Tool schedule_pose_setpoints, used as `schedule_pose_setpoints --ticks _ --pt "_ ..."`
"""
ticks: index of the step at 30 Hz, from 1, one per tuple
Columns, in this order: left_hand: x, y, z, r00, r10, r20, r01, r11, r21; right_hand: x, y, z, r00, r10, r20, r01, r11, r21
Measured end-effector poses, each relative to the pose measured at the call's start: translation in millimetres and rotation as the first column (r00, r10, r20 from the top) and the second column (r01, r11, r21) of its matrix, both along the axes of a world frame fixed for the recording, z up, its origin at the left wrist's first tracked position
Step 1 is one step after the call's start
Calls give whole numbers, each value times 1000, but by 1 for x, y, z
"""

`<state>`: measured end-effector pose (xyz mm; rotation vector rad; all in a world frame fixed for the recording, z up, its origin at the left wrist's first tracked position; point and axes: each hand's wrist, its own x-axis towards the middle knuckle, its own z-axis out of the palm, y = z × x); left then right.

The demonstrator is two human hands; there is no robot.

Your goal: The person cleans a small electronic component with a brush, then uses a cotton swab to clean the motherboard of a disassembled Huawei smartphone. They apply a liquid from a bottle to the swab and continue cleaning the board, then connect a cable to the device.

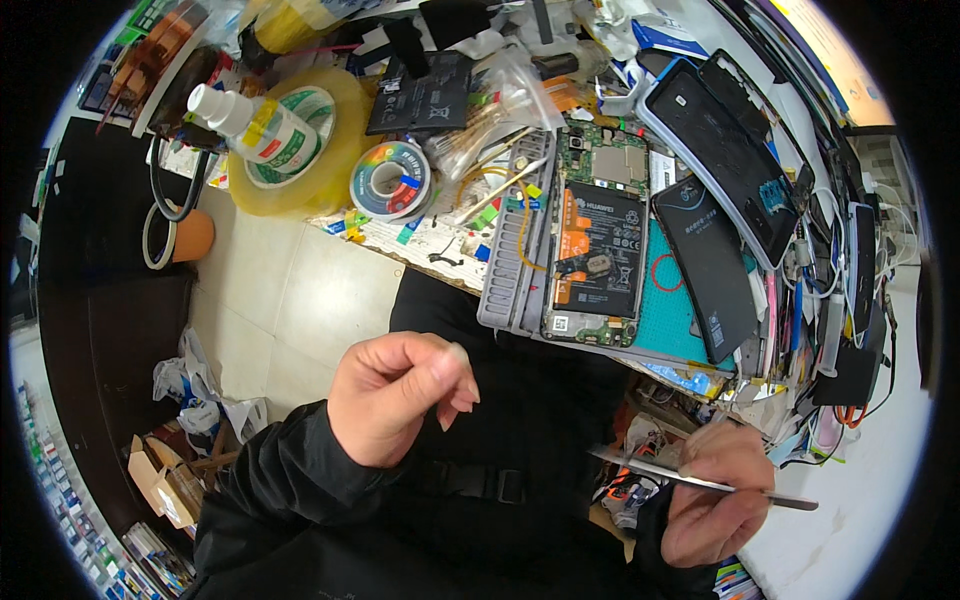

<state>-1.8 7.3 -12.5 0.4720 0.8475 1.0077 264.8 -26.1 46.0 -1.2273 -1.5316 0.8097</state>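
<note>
My left hand (pixel 395 400) is raised in front of the bench edge, fingers curled and thumb against the index finger; whether anything is between them is hidden. At lower right, my right hand (pixel 715 520) grips a long thin metal tool (pixel 795 501), held crosswise below the bench top. Beyond my hands, an opened phone (pixel 600 260) shows its board, black battery and orange flex. It lies on a grey tray (pixel 500 290) beside a teal mat (pixel 670 325). Two dark phone parts, a long housing (pixel 720 160) and a back panel (pixel 705 285), lie to its right.
The cluttered bench holds a solder spool (pixel 390 205), large tape rolls (pixel 250 190), a spray bottle (pixel 275 140), spare batteries (pixel 420 90), swabs, cables and tools. An orange bin (pixel 195 235), plastic bags and a cardboard box (pixel 165 480) are on the left.
</note>
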Motion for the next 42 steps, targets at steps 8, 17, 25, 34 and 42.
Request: schedule_pose_setpoints --ticks 8,17,25,34,42 --pt "0 6 7 999 -45 -1 45 997 -56 -10 13 8 894 442 78 -449 883 135" --pt "-2 8 21 990 -136 -31 134 988 -73 -24 25 18 876 422 233 -458 880 128" --pt "-6 9 21 989 -151 9 151 988 -25 -29 21 20 875 357 326 -398 915 64" --pt "-11 4 19 990 -134 41 134 991 10 -41 23 26 910 312 273 -348 933 93" --pt "-31 -1 33 982 -139 -129 160 972 171 -58 30 46 906 378 192 -405 905 130"
